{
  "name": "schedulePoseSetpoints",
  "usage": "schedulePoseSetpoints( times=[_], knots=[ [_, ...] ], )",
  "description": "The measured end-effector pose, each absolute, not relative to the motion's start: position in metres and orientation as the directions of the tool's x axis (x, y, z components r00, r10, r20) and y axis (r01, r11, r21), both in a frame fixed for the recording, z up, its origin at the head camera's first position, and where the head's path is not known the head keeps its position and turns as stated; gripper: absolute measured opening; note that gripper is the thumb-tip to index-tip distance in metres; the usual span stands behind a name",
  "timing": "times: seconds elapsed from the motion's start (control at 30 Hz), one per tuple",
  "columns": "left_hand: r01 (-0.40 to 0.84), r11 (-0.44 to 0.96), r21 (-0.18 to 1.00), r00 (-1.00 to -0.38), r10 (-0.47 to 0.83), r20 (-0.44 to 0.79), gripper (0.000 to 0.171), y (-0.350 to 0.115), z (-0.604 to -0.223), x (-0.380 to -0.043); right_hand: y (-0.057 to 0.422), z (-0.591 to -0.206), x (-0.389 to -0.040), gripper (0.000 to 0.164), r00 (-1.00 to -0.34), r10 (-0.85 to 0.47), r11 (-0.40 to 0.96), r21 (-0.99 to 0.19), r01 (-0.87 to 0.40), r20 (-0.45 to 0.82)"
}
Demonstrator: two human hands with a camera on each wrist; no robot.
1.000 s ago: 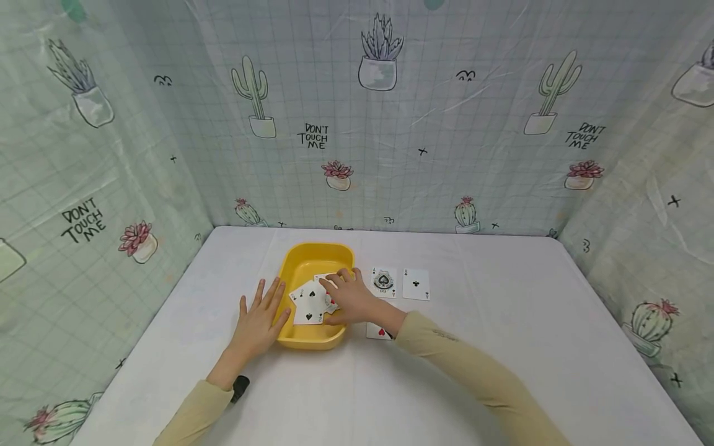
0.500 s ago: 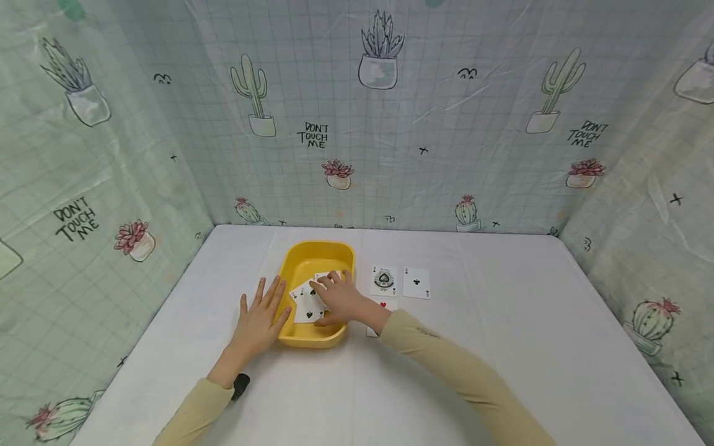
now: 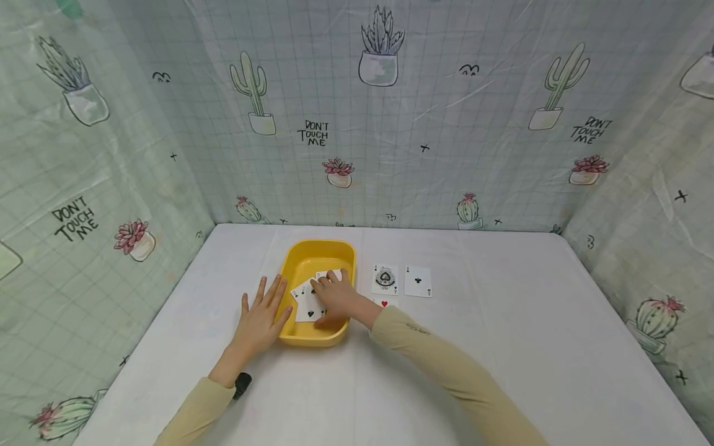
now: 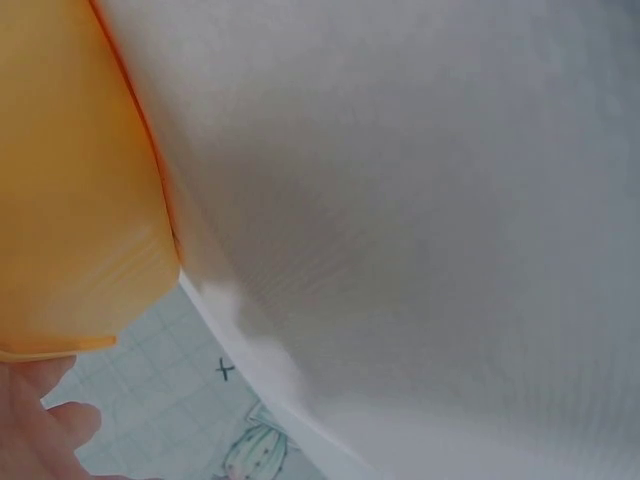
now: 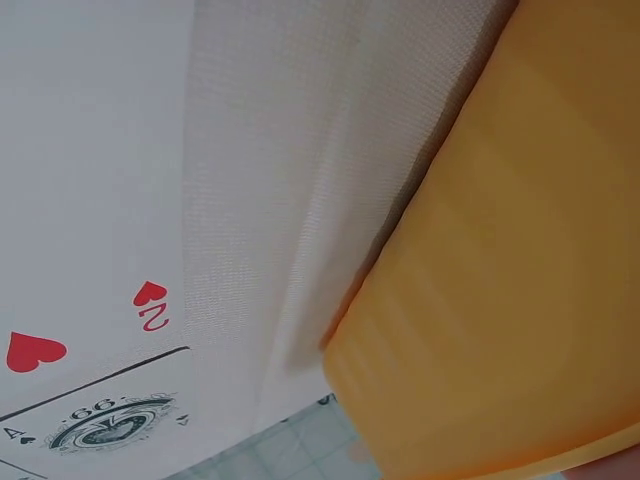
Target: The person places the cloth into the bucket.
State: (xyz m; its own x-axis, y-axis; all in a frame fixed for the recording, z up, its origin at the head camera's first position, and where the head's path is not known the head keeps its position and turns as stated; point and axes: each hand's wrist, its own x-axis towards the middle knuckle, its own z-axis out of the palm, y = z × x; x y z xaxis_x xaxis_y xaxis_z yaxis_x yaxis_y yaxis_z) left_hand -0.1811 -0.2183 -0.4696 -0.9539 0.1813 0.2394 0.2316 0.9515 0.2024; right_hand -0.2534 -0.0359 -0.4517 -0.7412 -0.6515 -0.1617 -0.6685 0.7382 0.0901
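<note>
In the head view my left hand (image 3: 260, 314) has its fingers spread over the left rim of a yellow plastic tray (image 3: 304, 248). My right hand (image 3: 337, 297) reaches over the right rim into it, fingers bent and thumb apart, touching the playing cards inside. A two of spades (image 3: 304, 306) lies uppermost at the left of this loose pile. Another card (image 3: 321, 274) peeks out above the fingers, its face mostly covered. The right wrist view shows the tray's outer wall (image 5: 520, 260), and the fingertips are out of sight there.
Right of the tray, an ace of spades (image 3: 385, 279) and an ace of clubs (image 3: 418, 282) lie face up side by side. Below the ace of spades, a two of hearts (image 5: 90, 200) is mostly hidden by my right sleeve in the head view. Printed cloth (image 3: 424, 124) hangs around the table.
My right hand has shifted slightly left over the cards, covering the red card and part of the two of spades; in the last half second it barely moves. My left hand stays put.
</note>
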Motion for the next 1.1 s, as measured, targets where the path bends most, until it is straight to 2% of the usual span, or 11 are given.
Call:
schedulePoseSetpoints(
  times=[0.47, 1.1],
  knots=[
    [0.228, 0.953, 0.201, -0.955, 0.179, 0.236, 0.059, -0.2174, -0.4691, -0.1783, -0.0394, -0.4536, -0.2545, 0.092, -0.753, -0.627, 0.759, 0.062, -0.648, -0.200],
    [0.234, 0.949, 0.210, -0.954, 0.182, 0.237, 0.059, -0.2177, -0.4710, -0.1796, -0.0355, -0.4518, -0.2530, 0.094, -0.753, -0.646, 0.754, 0.047, -0.655, -0.124]
  ],
)
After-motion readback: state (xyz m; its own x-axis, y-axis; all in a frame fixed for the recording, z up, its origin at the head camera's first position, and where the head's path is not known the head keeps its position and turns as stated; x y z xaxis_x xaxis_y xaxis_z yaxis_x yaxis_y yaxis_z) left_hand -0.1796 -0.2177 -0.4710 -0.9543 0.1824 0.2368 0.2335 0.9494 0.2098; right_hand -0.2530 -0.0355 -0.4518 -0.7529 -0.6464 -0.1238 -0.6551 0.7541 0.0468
